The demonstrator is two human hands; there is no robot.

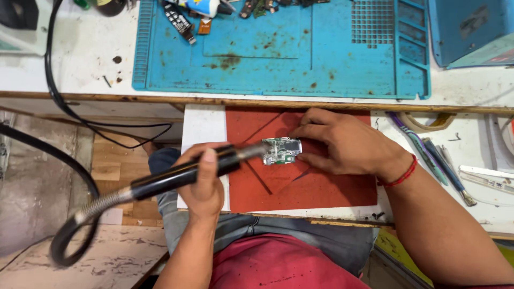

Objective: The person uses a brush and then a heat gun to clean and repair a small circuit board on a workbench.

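1. The worktop (471, 88) carries a big blue mat (278, 59) at its far edge.
2. A red mat (321, 187) lies at the near edge.
3. The left hand (206, 182) has its fingers closed around a black handpiece (176, 179), whose long axis points right.
4. The right hand (342, 142) presses with its fingers on a small circuit board (282, 151).
5. The tool tip touches the board's left side.

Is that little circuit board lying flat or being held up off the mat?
Lying flat. The board rests on the red mat, the right hand pinning its edge while the left hand aims a tool at it.
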